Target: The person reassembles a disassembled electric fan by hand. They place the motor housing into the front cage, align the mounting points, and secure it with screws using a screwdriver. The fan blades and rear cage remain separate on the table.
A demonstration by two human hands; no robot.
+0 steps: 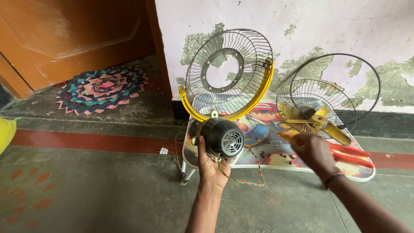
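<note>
left hand (210,166) gripping fan motor (221,136), right hand (313,152) holding screwdriver (288,138)

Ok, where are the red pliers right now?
The red pliers lie at the right end of the small table, just right of the right hand and below the loose fan guard.

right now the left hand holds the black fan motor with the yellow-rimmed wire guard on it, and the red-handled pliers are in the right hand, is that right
Not quite. In the head view the red-handled pliers lie on the small table, beside the right hand. The left hand does hold the black fan motor with the yellow-rimmed wire guard.
</note>
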